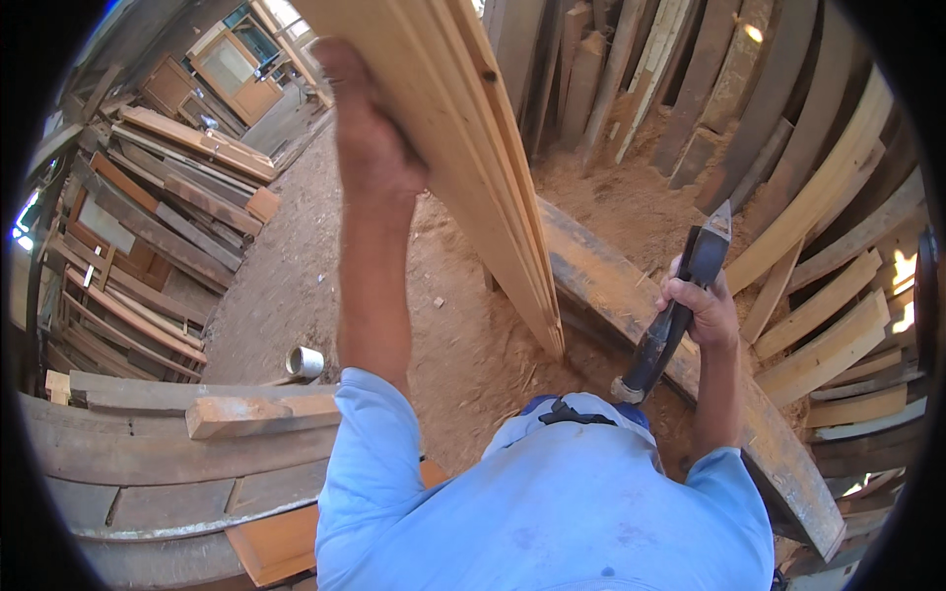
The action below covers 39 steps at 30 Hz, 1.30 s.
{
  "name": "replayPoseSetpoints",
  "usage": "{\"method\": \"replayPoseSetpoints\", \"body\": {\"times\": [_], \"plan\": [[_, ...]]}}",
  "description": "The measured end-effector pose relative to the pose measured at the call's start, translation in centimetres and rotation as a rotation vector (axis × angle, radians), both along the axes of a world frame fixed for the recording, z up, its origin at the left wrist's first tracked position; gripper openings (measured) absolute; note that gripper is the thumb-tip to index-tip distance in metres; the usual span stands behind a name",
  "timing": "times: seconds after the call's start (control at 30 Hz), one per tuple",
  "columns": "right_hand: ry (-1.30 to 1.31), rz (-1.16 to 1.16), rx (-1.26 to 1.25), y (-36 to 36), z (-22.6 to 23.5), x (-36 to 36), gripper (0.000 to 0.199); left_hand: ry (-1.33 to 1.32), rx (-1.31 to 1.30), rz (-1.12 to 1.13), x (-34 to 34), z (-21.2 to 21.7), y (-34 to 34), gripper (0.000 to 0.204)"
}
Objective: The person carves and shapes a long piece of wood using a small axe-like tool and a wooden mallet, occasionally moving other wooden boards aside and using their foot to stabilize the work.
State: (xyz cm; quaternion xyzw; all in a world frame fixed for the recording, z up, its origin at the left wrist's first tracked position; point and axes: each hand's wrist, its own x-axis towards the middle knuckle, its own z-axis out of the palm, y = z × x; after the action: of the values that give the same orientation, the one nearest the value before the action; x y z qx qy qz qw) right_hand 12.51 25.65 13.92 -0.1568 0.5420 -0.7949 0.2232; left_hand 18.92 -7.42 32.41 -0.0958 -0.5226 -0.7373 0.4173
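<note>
My left hand (374,138) grips the left edge of a long pale wooden board (463,118). The board has grooves along its right side and slants from the top of the view down to the middle; some of my fingers are hidden by it. Out to the right, my right hand (705,310) is wrapped round a long black tool (680,305) with a pointed metal tip and a round whitish end. I cannot make out its exact kind. Beneath the tool and my right forearm runs a thick, worn wooden beam (631,286).
Upright planks (709,79) lean at the far side and right. Stacked timber (168,207) lies on the left, beyond a can (304,362) near a squared wood block (261,412). Sawdust and shavings cover the floor (443,394). A framed door (232,74) stands far left.
</note>
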Motion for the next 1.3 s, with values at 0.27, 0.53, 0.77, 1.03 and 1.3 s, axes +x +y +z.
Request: {"method": "replayPoseSetpoints", "body": {"times": [0.27,0.53,0.77,1.03,1.3], "plan": [[0.155,-0.173,-0.210,2.5,3.1,1.6,0.030,-0.176,-0.350,-0.456,-3.1,-2.4,3.7,0.085],[0.323,-0.425,-0.284,5.2,2.0,3.1,0.027,-0.278,-1.042,-0.775,-7.8,-31.3,4.5,0.075],[0.109,-0.956,-0.372,12.0,-0.2,3.3,0.023,-0.693,-0.911,-0.831,-7.8,-38.3,18.6,0.041],[0.050,-1.056,-0.653,21.3,-4.7,9.5,0.025,-0.684,-1.188,-1.016,-5.5,-42.8,26.3,0.044],[0.038,-1.395,-0.540,32.3,-9.9,19.3,0.027,-0.631,-1.454,-1.383,-6.2,-42.4,35.2,0.046]]}}
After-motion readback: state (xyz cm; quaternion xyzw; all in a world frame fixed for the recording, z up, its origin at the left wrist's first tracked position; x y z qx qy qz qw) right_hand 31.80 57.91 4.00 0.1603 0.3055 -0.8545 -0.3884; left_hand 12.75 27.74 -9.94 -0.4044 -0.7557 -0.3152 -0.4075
